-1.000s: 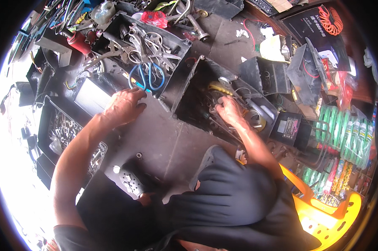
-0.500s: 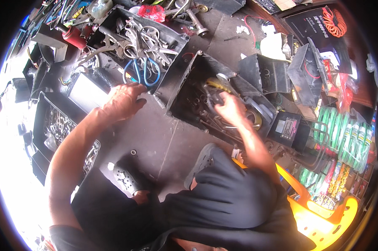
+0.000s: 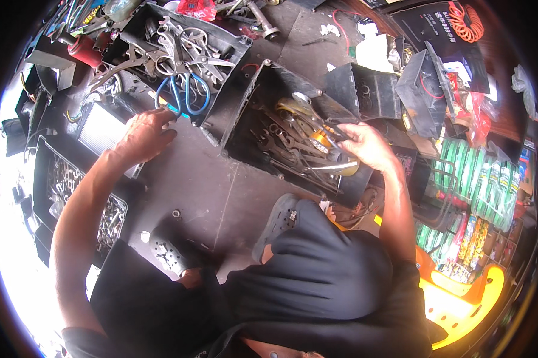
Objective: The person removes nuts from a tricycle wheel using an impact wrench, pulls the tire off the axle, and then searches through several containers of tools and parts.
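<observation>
My right hand (image 3: pixel 367 145) is over the right end of a black open bin (image 3: pixel 236 122) of hand tools. Its fingers are closed around a dark, slim piece at the bin's edge, too hidden to name. Below the fingers sit an orange ring-shaped piece (image 3: pixel 321 140) and several wrenches (image 3: pixel 275 143). My left hand (image 3: pixel 143 136) hovers over the floor, loosely bent with the thumb apart and nothing visible in it. Just beyond its fingertips are blue-handled scissors (image 3: pixel 189 98), hanging from a second black bin (image 3: pixel 240 49) heaped with pliers and shears.
At the left, a bin (image 3: pixel 123 212) holds small metal parts, beside a white ribbed panel (image 3: pixel 99 134). Right of the tools stand more black containers (image 3: pixel 370 89) and green packaged goods (image 3: pixel 480 179). A yellow plastic seat (image 3: pixel 459 304) is at the lower right. A loose nut (image 3: pixel 176 213) lies near my shoe.
My right hand has moved from the middle of the tool bin to its right end, uncovering the orange piece. My left hand stays near the scissors. The whole view has shifted slightly.
</observation>
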`<state>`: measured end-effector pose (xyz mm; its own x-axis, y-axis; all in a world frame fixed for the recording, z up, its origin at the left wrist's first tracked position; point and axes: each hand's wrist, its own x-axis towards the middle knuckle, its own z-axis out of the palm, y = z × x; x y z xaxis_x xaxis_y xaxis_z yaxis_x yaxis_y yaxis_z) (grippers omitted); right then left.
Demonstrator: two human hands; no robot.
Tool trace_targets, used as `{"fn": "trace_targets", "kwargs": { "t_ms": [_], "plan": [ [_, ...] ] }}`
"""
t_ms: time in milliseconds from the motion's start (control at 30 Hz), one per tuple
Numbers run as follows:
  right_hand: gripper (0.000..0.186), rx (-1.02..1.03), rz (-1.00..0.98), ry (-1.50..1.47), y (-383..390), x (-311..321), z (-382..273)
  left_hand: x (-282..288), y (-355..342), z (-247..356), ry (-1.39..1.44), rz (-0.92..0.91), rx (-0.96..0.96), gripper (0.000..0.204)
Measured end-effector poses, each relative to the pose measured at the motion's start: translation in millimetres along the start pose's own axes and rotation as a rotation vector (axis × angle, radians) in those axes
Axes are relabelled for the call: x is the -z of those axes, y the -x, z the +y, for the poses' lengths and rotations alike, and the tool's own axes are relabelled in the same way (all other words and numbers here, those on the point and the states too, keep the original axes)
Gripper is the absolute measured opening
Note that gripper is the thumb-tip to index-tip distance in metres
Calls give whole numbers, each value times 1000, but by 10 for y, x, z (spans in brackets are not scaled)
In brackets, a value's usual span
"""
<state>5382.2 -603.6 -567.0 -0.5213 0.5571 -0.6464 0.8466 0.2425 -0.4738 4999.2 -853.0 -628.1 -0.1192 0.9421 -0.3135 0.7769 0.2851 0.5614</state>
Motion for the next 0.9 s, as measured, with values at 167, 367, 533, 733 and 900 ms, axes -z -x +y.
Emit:
{"fn": "trace_targets", "kwargs": {
  "t_ms": [167,367,533,733,900],
  "plan": [
    [39,267,-218,475,22,-536,-54,-60,64,-88,-33,3,-35,25],
    [20,323,327,380,-592,-933,-42,-125,165,-145,3,-24,17,23],
    [25,223,360,727,-994,-1206,114,-173,190,-99,-55,-43,-38,23],
    [18,37,471,47,-209,-653,-206,-129,226,-68,-21,-84,3,28],
    [14,132,901,-808,246,-252,-43,-146,112,-2,133,-74,181,29]
  ]
}}
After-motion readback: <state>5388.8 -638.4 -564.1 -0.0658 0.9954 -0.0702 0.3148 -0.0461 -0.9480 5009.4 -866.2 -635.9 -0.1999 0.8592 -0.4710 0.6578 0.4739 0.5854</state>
